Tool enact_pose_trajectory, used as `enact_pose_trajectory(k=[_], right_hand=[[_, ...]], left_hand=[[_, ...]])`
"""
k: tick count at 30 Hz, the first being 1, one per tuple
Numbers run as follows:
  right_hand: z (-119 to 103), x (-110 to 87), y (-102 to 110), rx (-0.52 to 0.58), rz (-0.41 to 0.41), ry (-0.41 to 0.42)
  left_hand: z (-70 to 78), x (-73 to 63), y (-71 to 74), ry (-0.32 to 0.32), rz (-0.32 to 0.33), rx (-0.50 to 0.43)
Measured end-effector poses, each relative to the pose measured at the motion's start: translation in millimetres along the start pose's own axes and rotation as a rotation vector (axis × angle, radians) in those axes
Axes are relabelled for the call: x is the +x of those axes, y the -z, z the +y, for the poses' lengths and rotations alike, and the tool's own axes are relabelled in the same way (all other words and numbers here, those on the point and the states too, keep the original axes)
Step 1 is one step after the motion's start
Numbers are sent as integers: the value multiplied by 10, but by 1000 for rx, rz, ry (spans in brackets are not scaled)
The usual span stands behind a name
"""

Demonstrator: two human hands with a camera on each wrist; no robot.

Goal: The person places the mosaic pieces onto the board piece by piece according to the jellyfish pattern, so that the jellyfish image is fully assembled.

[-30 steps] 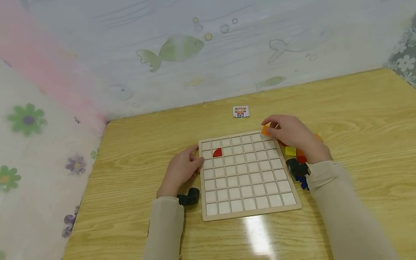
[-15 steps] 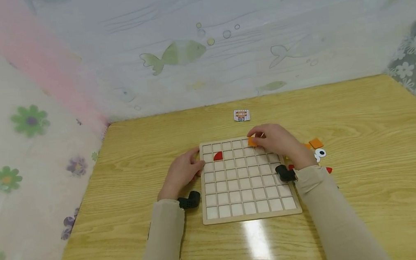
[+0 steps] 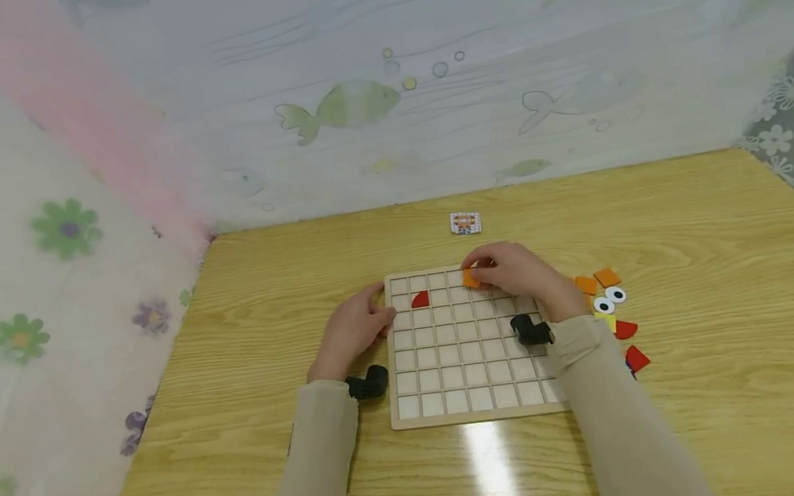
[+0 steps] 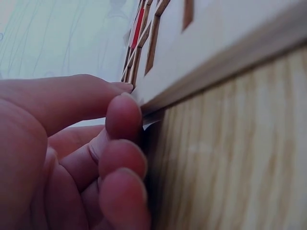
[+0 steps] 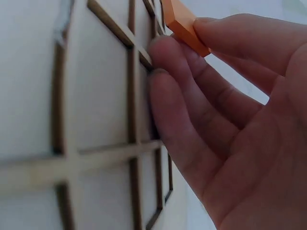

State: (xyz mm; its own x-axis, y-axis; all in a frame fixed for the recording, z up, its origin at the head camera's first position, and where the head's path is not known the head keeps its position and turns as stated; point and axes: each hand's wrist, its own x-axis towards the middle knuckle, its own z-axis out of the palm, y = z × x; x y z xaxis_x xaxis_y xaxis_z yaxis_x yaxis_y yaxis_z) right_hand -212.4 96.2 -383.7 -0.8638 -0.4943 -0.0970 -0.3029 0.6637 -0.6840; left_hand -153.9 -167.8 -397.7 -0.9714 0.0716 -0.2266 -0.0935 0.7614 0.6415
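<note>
A square wooden grid board point(image 3: 456, 355) lies on the table. A red quarter-circle tile point(image 3: 420, 299) sits in one cell of its second row from the top, near the left. My left hand point(image 3: 351, 331) holds the board's left edge; in the left wrist view its thumb touches the board's rim point(image 4: 230, 52) while the other fingers curl against the side. Over the top row, right of the middle, my right hand point(image 3: 513, 273) pinches an orange tile point(image 3: 470, 278). The right wrist view shows this orange tile point(image 5: 184, 28) tilted between thumb and fingers, with other fingertips close to the grid.
Right of the board lie loose pieces: orange tiles point(image 3: 607, 276), white eye discs point(image 3: 615, 296), a yellow tile point(image 3: 609, 321), red quarter-circles point(image 3: 637, 358) and something blue, partly behind the right forearm. A small pattern card point(image 3: 465, 223) lies beyond the board.
My right hand has moved left along the board's top row with the orange tile, uncovering the loose pieces at right. My left hand stays at the board's left edge.
</note>
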Motion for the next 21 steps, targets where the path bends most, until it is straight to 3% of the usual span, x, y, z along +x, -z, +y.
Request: enact_pose_trajectory(k=[12, 21], right_hand=[[-170, 43, -124, -72, 11, 10], [-257, 84, -237, -69, 37, 43]], left_hand=[[16, -7, 5, -23, -5, 4], [13, -16, 5, 5, -14, -1]])
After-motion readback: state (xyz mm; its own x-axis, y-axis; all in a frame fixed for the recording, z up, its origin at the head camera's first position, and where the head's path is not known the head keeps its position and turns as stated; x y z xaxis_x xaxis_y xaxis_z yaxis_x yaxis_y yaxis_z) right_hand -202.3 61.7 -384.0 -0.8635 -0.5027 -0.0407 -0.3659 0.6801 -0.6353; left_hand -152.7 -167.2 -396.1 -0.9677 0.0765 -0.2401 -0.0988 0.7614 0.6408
